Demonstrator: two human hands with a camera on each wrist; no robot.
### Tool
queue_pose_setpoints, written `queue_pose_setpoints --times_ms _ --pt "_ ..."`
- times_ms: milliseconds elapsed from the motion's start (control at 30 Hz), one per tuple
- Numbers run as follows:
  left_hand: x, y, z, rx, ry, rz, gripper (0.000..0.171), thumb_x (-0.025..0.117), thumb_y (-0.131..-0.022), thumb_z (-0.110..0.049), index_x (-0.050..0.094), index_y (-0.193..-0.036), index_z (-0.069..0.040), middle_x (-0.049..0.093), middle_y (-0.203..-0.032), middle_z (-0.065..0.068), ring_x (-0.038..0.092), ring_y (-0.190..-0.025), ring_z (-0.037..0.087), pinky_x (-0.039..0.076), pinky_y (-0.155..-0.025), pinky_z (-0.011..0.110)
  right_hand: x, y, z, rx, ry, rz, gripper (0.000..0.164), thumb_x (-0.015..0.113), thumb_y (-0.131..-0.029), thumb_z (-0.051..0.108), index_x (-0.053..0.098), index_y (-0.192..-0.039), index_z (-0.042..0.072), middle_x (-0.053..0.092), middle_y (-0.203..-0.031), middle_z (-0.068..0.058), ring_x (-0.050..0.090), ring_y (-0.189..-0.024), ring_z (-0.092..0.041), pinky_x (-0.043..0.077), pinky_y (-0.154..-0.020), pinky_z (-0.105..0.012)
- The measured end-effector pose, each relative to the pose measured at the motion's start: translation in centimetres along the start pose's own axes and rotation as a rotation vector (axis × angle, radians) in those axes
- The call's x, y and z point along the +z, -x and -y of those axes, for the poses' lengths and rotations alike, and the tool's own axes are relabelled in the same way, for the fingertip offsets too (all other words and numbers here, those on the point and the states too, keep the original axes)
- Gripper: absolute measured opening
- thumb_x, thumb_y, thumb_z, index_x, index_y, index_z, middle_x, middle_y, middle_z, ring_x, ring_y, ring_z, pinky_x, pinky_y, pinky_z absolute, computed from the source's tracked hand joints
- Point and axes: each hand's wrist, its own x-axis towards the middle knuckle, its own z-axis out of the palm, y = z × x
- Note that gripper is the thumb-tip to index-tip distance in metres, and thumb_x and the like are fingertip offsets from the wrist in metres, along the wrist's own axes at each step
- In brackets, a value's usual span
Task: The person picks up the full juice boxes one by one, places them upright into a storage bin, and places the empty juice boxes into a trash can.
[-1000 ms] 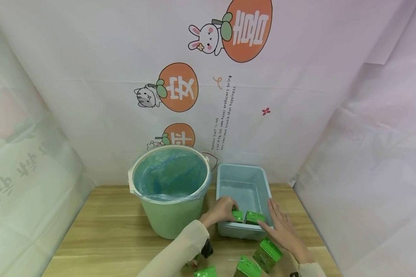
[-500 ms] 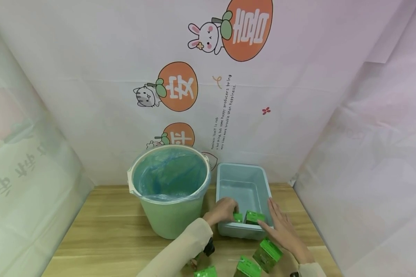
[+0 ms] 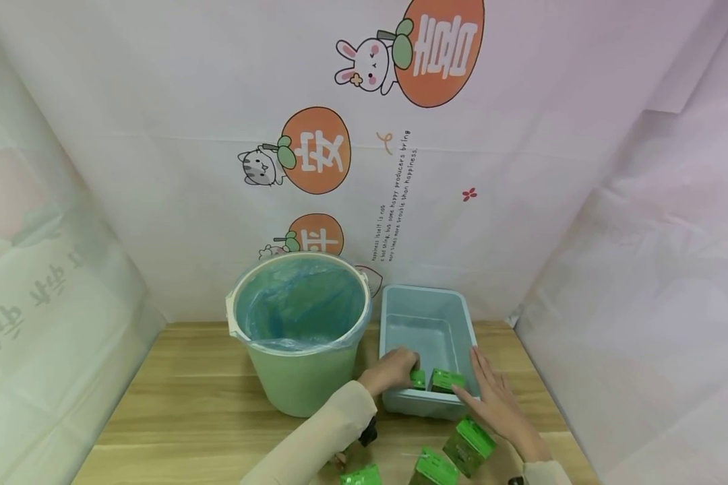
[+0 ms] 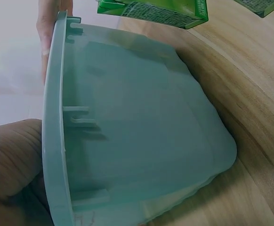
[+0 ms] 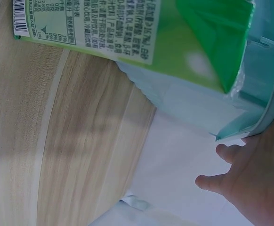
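Observation:
My left hand [image 3: 394,370] reaches over the front left corner of the light blue plastic basin [image 3: 427,296], its curled fingers gripping a small green drink carton [image 3: 418,380] inside. Its fingertips are hidden behind the hand. Beside that carton, a second green carton [image 3: 447,380] sits against the basin's front wall. The right hand [image 3: 497,404] rests on the right front corner of the rim, fingers straight along the side and thumb at the front edge. In the right wrist view, this hand [image 5: 254,174] lies against the rim close to a printed green carton [image 5: 184,52].
On the wooden table [image 3: 176,404], several more green cartons [image 3: 469,446] stand in front of the basin. A pale green bucket [image 3: 300,384] with a blue liner bag is left of the basin. White printed cloth [image 3: 218,81] hangs behind and at both sides.
My left hand has shifted slightly to the right over the carton in the basin. The right hand keeps its place on the rim.

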Motion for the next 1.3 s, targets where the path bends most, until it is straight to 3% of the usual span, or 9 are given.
queue_pose_setpoints --times_ms 433,567,667,733,900,967,1067,1167,1300 --pt "-0.2 0.3 -0.2 0.001 -0.022 0.006 0.029 0.087 -0.088 -0.008 0.079 -0.116 -0.008 0.076 -0.109 0.002 0.069 -0.098 0.013 0.055 -0.079 0.021 0.0 0.1 0.0 0.006 0.005 0.001 0.095 0.059 -0.106 0.05 0.009 -0.168 -0.002 0.005 -0.174 -0.026 0.008 -0.156 -0.054 0.003 -0.115 -0.082" --pt "-0.1 0.1 0.0 0.016 -0.046 -0.008 0.011 0.086 -0.086 -0.003 0.078 -0.092 -0.009 0.07 -0.085 -0.002 0.057 -0.075 0.008 0.045 -0.064 0.019 0.0 0.1 0.0 0.01 -0.002 0.0 0.095 0.058 -0.106 0.051 0.009 -0.168 -0.001 0.005 -0.174 -0.026 0.008 -0.156 -0.054 0.003 -0.115 -0.082" --pt "0.0 0.0 0.2 0.036 -0.051 -0.023 0.026 0.085 -0.084 0.001 0.065 -0.072 -0.012 0.052 -0.066 -0.006 0.037 -0.064 0.01 0.033 -0.056 0.022 -0.1 0.0 0.1 0.013 -0.009 0.004 0.095 0.058 -0.107 0.051 0.008 -0.169 -0.001 0.004 -0.174 -0.026 0.008 -0.156 -0.054 0.002 -0.115 -0.082" --pt "0.1 0.0 0.3 0.056 -0.051 -0.034 0.034 0.084 -0.084 0.003 0.059 -0.067 -0.013 0.041 -0.062 -0.007 0.031 -0.062 0.01 0.029 -0.055 0.022 -0.1 0.1 0.2 0.014 -0.01 0.007 0.095 0.058 -0.107 0.051 0.008 -0.169 -0.001 0.004 -0.174 -0.026 0.008 -0.156 -0.054 0.001 -0.115 -0.082" --pt "0.2 0.0 0.6 0.085 -0.036 -0.049 0.035 0.084 -0.084 0.004 0.06 -0.065 -0.013 0.039 -0.06 -0.008 0.03 -0.06 0.008 0.028 -0.054 0.02 -0.1 0.0 0.2 0.009 -0.005 0.003 0.094 0.058 -0.107 0.05 0.009 -0.168 -0.001 0.005 -0.174 -0.026 0.008 -0.156 -0.054 0.003 -0.115 -0.082" --pt "0.1 0.1 0.6 0.075 -0.038 -0.042 0.027 0.084 -0.085 0.003 0.067 -0.07 -0.012 0.048 -0.062 -0.008 0.035 -0.06 0.008 0.031 -0.055 0.019 0.0 -0.1 0.2 0.004 -0.004 0.002 0.094 0.058 -0.107 0.05 0.009 -0.168 -0.001 0.005 -0.174 -0.026 0.008 -0.156 -0.054 0.003 -0.114 -0.083" --pt "-0.1 0.3 0.5 0.051 -0.04 -0.027 0.011 0.086 -0.085 0.0 0.081 -0.091 -0.009 0.071 -0.083 -0.005 0.058 -0.074 0.003 0.044 -0.063 0.016 0.0 -0.1 0.3 -0.002 -0.003 -0.001 0.094 0.059 -0.107 0.049 0.009 -0.168 -0.002 0.006 -0.174 -0.026 0.009 -0.156 -0.054 0.003 -0.114 -0.083" --pt "-0.5 0.7 0.4 0.036 -0.037 -0.022 0.033 0.088 -0.087 -0.008 0.08 -0.118 -0.007 0.077 -0.114 0.001 0.07 -0.102 0.01 0.054 -0.081 0.018 -0.1 0.2 0.5 -0.01 -0.003 -0.012 0.094 0.06 -0.106 0.048 0.012 -0.168 -0.003 0.007 -0.173 -0.028 0.01 -0.155 -0.056 0.005 -0.114 -0.083" --pt "-1.8 1.4 0.2 0.024 0.015 -0.032 0.046 0.089 -0.089 -0.016 0.074 -0.132 -0.008 0.074 -0.127 0.002 0.068 -0.117 0.015 0.055 -0.093 0.023 -0.1 0.2 0.4 -0.013 -0.005 -0.018 0.094 0.061 -0.106 0.047 0.012 -0.167 -0.004 0.008 -0.173 -0.029 0.011 -0.154 -0.057 0.006 -0.113 -0.083"
